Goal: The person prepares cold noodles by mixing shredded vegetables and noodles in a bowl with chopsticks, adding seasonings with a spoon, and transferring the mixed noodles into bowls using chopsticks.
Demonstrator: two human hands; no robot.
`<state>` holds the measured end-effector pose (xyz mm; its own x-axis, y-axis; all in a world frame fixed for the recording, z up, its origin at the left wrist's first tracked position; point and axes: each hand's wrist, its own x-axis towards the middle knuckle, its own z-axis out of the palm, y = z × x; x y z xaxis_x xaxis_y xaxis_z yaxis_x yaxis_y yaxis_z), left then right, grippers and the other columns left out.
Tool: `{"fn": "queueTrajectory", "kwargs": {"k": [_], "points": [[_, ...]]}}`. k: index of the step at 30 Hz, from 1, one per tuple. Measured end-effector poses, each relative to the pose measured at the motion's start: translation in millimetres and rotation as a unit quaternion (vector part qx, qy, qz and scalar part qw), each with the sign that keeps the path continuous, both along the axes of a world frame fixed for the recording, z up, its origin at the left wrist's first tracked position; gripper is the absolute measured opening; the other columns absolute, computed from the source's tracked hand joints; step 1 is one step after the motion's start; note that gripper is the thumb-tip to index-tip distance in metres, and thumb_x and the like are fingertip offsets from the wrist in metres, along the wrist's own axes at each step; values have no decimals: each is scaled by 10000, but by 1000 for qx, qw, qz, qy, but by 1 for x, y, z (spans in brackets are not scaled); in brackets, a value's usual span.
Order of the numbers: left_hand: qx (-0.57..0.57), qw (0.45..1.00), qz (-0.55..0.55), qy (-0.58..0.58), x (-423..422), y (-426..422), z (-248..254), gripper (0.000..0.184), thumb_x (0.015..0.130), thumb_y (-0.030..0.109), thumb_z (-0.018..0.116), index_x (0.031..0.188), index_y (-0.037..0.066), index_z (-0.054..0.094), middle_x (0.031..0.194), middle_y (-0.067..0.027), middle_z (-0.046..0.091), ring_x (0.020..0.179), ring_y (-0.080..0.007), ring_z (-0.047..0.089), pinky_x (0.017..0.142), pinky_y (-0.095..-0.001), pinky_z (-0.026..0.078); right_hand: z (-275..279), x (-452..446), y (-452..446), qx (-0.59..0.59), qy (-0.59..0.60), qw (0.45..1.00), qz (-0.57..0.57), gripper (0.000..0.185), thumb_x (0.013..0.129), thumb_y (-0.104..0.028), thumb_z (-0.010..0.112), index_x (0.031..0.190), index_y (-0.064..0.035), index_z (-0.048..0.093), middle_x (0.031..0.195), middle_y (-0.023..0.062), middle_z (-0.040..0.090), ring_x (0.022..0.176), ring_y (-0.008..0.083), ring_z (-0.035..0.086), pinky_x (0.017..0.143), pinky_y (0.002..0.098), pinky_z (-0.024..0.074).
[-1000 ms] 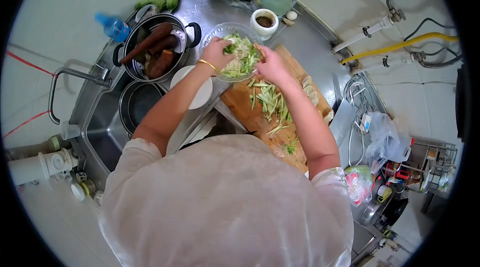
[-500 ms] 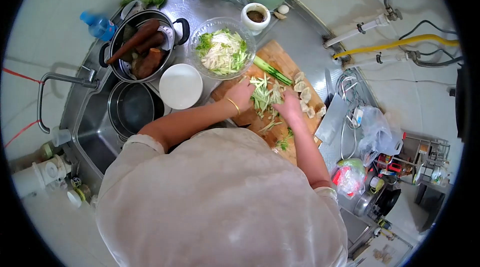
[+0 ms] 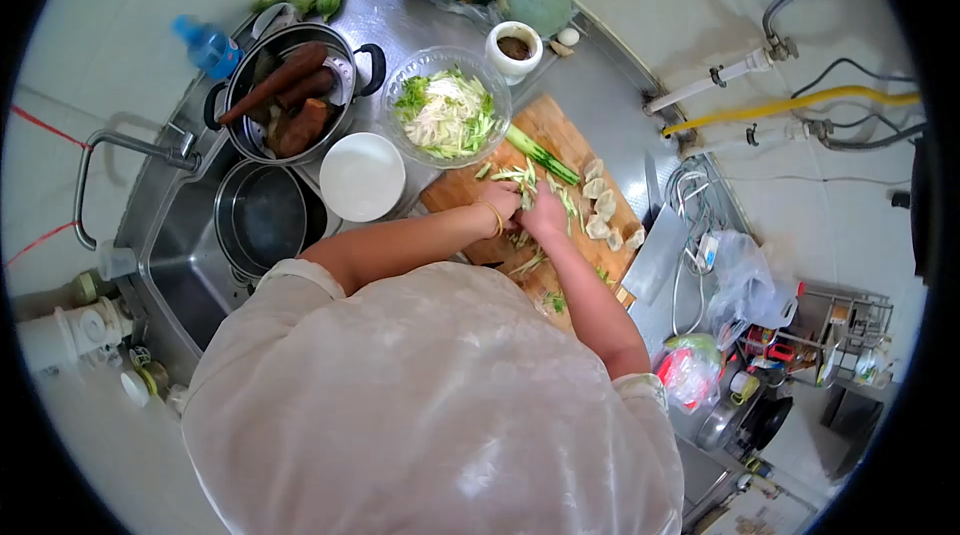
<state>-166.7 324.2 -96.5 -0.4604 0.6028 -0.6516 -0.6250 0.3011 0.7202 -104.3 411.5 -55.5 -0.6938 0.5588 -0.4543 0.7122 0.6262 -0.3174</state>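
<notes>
My left hand (image 3: 500, 203), with a yellow bracelet at the wrist, is closed on cucumber shreds (image 3: 518, 175) over the wooden cutting board (image 3: 456, 191). Close against it, my right hand (image 3: 542, 211) is also closed on shreds; its fingertips are partly hidden. Loose shreds lie around both hands. Just beyond them rests a length of green cucumber (image 3: 542, 156). Pale cupped pieces (image 3: 604, 203), of a kind I cannot make out, line the board's right side. A clear bowl (image 3: 502, 90) of shredded green and white vegetables stands past the board.
To the right of the board lies a cleaver (image 3: 661, 247). A white bowl (image 3: 362, 177), a pot of brown roots (image 3: 370, 67) and the sink (image 3: 180, 260) with another pot (image 3: 262, 210) are at left. A white jar (image 3: 514, 52) and a pale green gourd (image 3: 534, 3) stand behind.
My hands have come together from either side of the shreds, the right moving left and the left slightly right. The shreds between them are now bunched and partly covered.
</notes>
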Motion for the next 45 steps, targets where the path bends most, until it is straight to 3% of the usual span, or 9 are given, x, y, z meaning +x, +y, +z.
{"fn": "queueTrajectory", "kwargs": {"k": [9,12,14,16,25,30,34,41,45], "points": [[151,980,83,-102,-36,-15,32,242,739,17,522,975,65,552,723,-47,541,624,-164,549,555,-298,477,65,-40,1,-144,117,983,6,544,588,-194,698,1057,-1,500,964,179,592,904,273,574,775,334,446],[135,935,31,326,-94,-39,12,274,759,61,548,1029,22,531,764,-62,567,661,-169,563,572,-281,478,76,-85,-7,-186,176,966,32,541,601,-173,677,1078,11,499,927,175,605,869,270,589,751,330,459],[112,919,58,373,-118,-49,18,272,768,94,551,1027,12,534,768,-63,569,671,-170,566,579,-278,476,58,-117,-4,-243,201,948,44,540,611,-174,672,1084,19,498,908,168,610,858,259,592,747,326,459],[78,973,207,72,-127,-66,97,262,776,137,559,1003,7,554,768,-63,568,684,-171,570,589,-277,473,50,-136,5,-210,213,952,65,520,637,-173,657,1098,12,501,901,161,610,808,236,604,722,316,466],[-95,860,3,502,-165,-100,64,243,712,213,627,871,30,630,909,-145,599,745,-260,592,663,-323,467,85,-157,-6,-346,320,882,-26,266,814,-120,497,1011,51,548,840,132,621,671,153,619,625,274,479],[-100,730,-40,675,-159,-102,53,183,667,148,644,821,48,646,1006,-143,571,927,-291,533,828,-368,414,43,-160,-5,-107,107,954,258,278,817,-219,524,859,45,597,788,139,627,654,159,608,612,292,478],[-156,764,-90,620,-157,-118,56,306,660,139,648,955,66,610,1092,-137,530,1005,-289,489,876,-371,384,83,-146,0,-318,171,933,-11,333,864,-236,468,974,64,563,846,126,612,551,161,577,518,241,474],[-145,769,-39,621,-150,-127,53,487,679,180,650,1122,32,512,1217,-170,439,1096,-308,436,932,-362,351,78,-151,3,-437,375,814,-78,404,909,-285,411,1153,31,471,1011,123,557,682,153,583,536,227,474],[-208,761,-61,611,-144,-131,59,561,700,206,621,1180,-14,430,1284,-227,334,1198,-337,325,982,-369,295,72,-136,18,-361,340,860,-122,375,901,-322,419,1034,13,521,889,102,558,586,124,548,524,233,461]]}}
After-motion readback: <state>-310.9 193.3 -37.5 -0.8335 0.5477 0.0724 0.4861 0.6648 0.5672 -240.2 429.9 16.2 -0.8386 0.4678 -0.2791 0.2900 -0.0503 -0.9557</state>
